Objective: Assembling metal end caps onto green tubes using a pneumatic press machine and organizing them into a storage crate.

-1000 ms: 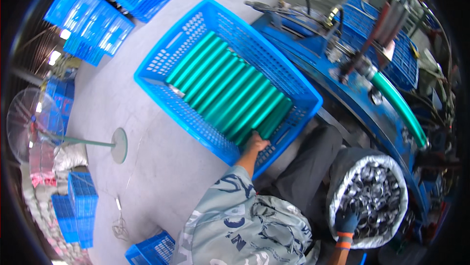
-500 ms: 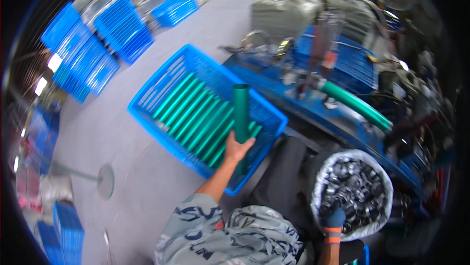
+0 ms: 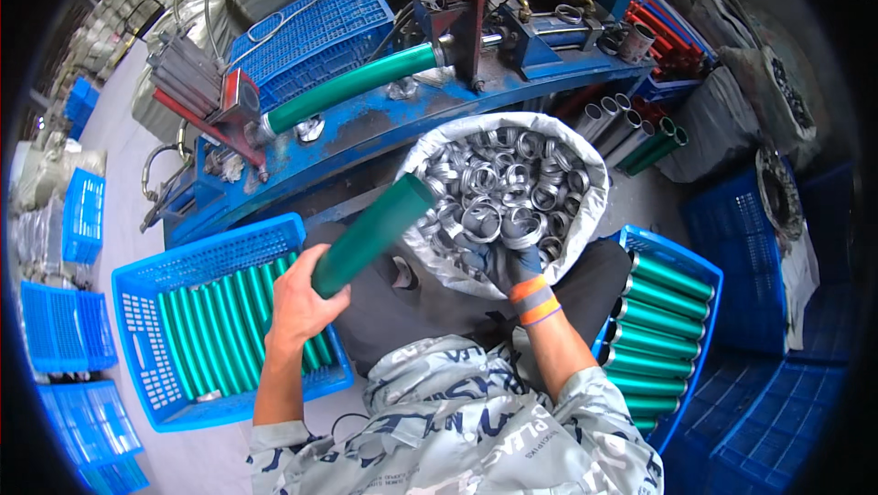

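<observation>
Left hand: my bare left hand (image 3: 297, 298) is clamped on 1 green tube (image 3: 373, 234).
Right hand: my gloved right hand (image 3: 508, 262) grips 1 metal ring (image 3: 482, 219).
Beyond my right hand: sack of rings (image 3: 585, 220).
Below my left hand: blue crate (image 3: 146, 339) of tubes.

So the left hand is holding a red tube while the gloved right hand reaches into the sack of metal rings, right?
Not quite: the tube in the left hand is green, as the head view shows. The gloved right hand does reach into the sack of metal rings.
</observation>
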### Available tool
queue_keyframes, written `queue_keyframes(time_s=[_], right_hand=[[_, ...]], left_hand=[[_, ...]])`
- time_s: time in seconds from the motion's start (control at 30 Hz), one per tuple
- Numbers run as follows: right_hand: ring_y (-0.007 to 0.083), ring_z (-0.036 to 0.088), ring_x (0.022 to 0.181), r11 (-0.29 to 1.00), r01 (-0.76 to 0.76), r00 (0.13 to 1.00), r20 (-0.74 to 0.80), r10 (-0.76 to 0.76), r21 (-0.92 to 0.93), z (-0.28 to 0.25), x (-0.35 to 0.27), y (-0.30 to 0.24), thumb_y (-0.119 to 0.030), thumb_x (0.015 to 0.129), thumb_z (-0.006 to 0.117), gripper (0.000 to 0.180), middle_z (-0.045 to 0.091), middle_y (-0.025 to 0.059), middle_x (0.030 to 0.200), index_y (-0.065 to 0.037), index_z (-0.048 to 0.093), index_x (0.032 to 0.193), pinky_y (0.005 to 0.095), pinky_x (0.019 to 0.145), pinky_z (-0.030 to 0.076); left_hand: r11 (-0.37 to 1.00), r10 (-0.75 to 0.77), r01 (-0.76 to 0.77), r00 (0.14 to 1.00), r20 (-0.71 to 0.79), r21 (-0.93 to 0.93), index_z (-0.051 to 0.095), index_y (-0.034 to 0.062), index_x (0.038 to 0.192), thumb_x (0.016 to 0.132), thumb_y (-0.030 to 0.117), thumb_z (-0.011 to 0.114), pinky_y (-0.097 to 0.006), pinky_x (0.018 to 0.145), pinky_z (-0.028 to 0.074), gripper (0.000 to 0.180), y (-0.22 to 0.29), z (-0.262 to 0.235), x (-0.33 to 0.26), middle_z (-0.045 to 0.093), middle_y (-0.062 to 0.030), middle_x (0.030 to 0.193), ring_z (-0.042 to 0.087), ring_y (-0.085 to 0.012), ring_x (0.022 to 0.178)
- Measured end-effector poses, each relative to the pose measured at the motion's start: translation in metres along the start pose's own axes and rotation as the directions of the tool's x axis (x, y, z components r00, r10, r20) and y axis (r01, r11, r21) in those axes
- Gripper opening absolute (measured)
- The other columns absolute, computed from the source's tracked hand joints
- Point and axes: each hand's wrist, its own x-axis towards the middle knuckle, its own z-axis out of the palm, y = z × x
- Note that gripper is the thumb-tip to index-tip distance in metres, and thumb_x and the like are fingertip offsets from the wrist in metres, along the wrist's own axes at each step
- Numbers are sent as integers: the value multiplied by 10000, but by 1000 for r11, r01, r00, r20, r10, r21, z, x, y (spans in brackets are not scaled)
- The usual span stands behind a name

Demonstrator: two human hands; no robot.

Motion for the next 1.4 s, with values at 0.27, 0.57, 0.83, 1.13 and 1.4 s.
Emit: queue_keyframes(time_s=[0.27, 0.57, 0.83, 1.13, 1.4], right_hand=[[263, 725, 1326, 855, 266, 963, 153, -220, -446, 39, -19, -7, -252, 991, 890, 718, 677, 136, 1536, -18, 572, 1590, 438, 1068, 668], [239, 693, 1357, 712, 232, 972, 180, -150, -663, 64, -23, -9, -42, 908, 912, 816, 683, 128, 1540, 29, 565, 1643, 403, 1172, 557], [195, 638, 1389, 581, 197, 978, 199, -61, -790, 80, -16, -35, -86, 916, 919, 806, 660, 106, 1552, 36, 583, 1638, 361, 1192, 503], [244, 818, 1046, 727, -21, 888, -347, -301, -686, -24, -15, -40, -337, 1058, 844, 371, 812, 81, 1151, -58, 796, 1297, 344, 860, 657], [330, 750, 1209, 980, 163, 985, -33, -168, -117, 29, -31, -1, -571, 1084, 744, 738, 711, 90, 1480, -88, 584, 1618, 448, 958, 659]], left_hand=[[970, 173, -199, 969, 179, 138, 743, 108, 1389, 755, 147, 903, -452, 823, 635, 655, 38, -18, 0, 777, -122, 1097, 790, -373, 952], [958, 190, -222, 965, 180, 179, 745, 126, 1411, 700, 121, 872, -469, 788, 612, 722, 24, -34, -8, 730, -123, 1032, 750, -380, 891], [946, 267, -278, 960, 87, 164, 755, 83, 1387, 714, 109, 864, -469, 800, 607, 682, 19, -6, -5, 729, -136, 1024, 746, -374, 905], [939, 113, -103, 993, 13, -327, 730, 45, 1403, 780, 126, 962, -384, 977, 615, 670, 10, 26, -16, 797, -122, 1190, 787, -266, 1071], [131, -325, -162, 925, -197, -978, 586, 41, 1556, 1030, 342, 826, -523, 1175, 551, 652, 22, 37, -21, 702, -203, 1451, 675, -327, 1343]])
